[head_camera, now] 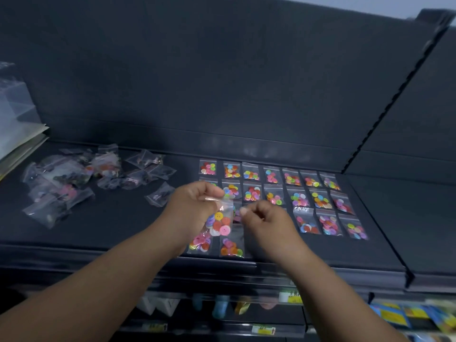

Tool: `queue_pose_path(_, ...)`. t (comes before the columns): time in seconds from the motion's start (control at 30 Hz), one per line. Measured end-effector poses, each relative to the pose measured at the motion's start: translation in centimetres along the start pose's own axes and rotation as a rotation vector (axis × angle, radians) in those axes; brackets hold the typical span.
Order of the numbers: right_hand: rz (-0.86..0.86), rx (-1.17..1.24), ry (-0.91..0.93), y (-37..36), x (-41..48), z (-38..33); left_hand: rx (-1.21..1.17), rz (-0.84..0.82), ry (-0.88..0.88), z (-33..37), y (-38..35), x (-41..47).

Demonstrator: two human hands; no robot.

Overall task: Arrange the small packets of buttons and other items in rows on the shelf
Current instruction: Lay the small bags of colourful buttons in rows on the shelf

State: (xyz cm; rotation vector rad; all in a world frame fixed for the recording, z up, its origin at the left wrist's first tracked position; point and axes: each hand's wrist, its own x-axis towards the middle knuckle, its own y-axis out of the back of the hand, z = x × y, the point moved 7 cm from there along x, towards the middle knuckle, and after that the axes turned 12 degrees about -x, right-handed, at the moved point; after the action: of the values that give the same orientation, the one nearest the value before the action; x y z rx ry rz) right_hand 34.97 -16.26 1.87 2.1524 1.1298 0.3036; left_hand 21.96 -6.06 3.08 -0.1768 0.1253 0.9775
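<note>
My left hand (195, 208) grips a clear packet of coloured buttons (220, 222) by its top, held just above the dark shelf (118, 218). Just to its right, my right hand (261, 220) has its fingers curled, thumb and fingertips close together; whether it pinches anything is unclear. Several button packets lie in rows (291, 193) across the shelf's right half. Two more packets (217, 245) lie near the front edge beneath my hands. A loose heap of clear packets (74, 178) with darker items sits at the left.
Stacked papers or folders (19, 139) rest at the far left. A notched upright divider (385, 107) bounds the shelf on the right. Below the front edge, lower shelves hold price labels (288, 297) and coloured packages (407, 314).
</note>
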Motion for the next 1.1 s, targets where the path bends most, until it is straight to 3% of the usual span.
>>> queue_pose_path(0.07,-0.173,0.290,-0.066,-0.3,-0.5,-0.4,0.002,-0.028,-0.042,0.3,-1.1,-0.2)
queue_pose_path(0.13,-0.270,0.348,-0.055,-0.3,-0.8,-0.6,-0.008,-0.060,-0.079,0.5,-2.3,-0.4)
queue_pose_path(0.27,-0.202,0.318,-0.090,1.5,-0.5,1.0,0.041,-0.102,-0.115,0.5,-4.1,-0.5)
queue_pose_path(0.37,-0.118,0.220,-0.157,3.0,-0.1,3.5,0.335,-0.160,-0.155,-0.7,-4.3,-0.7)
queue_pose_path(0.53,-0.124,0.031,-0.208,2.3,0.2,7.3,0.830,-0.294,-0.247,-3.0,-5.0,-1.6)
queue_pose_path(0.63,-0.107,-0.072,-0.184,2.0,0.6,7.9,0.984,-0.338,-0.276,-3.9,-5.5,-1.7)
queue_pose_path(0.83,-0.145,-0.278,-0.102,1.6,1.3,7.4,1.082,-0.379,-0.217,-5.4,-5.9,-1.4)
queue_pose_path(1.1,-0.167,-0.328,-0.099,1.1,1.9,7.7,1.089,-0.343,-0.199,-6.0,-5.9,-1.4)
